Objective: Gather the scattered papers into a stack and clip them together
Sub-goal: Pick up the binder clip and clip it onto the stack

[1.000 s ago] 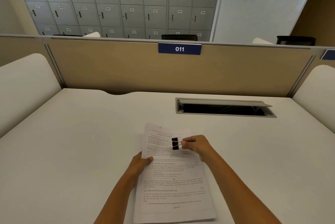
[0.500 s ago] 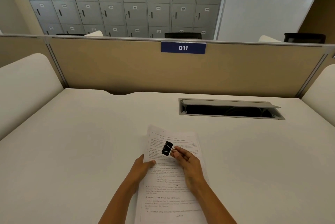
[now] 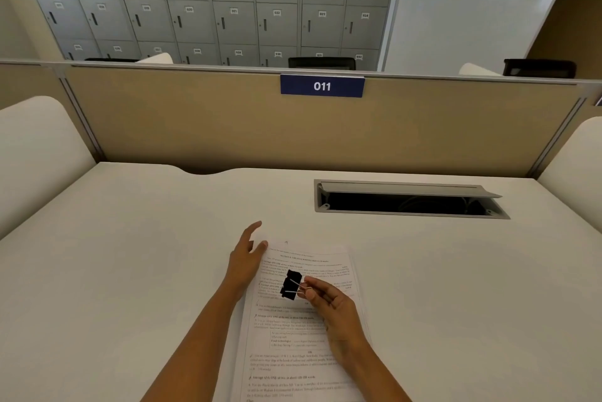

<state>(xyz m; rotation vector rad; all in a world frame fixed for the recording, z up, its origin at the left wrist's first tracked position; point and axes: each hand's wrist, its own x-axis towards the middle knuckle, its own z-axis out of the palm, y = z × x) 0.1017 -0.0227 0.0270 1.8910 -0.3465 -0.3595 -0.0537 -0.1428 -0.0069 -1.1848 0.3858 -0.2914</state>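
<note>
Papers (image 3: pixel 293 346) stacked on desk (image 3: pixel 130 271), front centre. Left hand (image 3: pixel 246 256) laid open at stack's top-left corner, fingers straight. Black clip (image 3: pixel 291 284) pinched by wire handles in right hand (image 3: pixel 329 302), held over upper page. Cable slot (image 3: pixel 407 203) seen far right.

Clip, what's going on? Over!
Left hand open at paper stack's top corner. Right hand pinches binder clip over the page, not clipped yet. Nothing blocking.
</note>
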